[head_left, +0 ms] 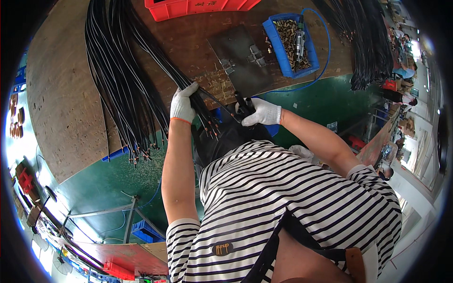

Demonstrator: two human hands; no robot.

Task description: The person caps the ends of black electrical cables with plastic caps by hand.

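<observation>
My left hand (pixel 184 103), in a white knit glove with an orange cuff, is closed round a bundle of black cables (pixel 163 59). Their bare copper-coloured ends (pixel 212 131) stick out on my side of the table edge. A single cable (pixel 218 101) splits off from the bundle toward my right hand (pixel 263 112). Also gloved, that hand is closed on several short black cylindrical pieces (pixel 242 103), whose exact kind I cannot make out. It holds them close to the single cable's copper tip. A larger fan of black cables (pixel 113 75) lies to the left, its ends hanging over the edge.
On the wooden table (pixel 61 94) stand a red bin (pixel 200 6) and a blue bin (pixel 281 49) of small brass-coloured parts, with a hose-fed tool (pixel 299 40) on top. Nearby lies a dark plate (pixel 240 56) with metal fixtures. More black cables (pixel 370 52) hang at far right.
</observation>
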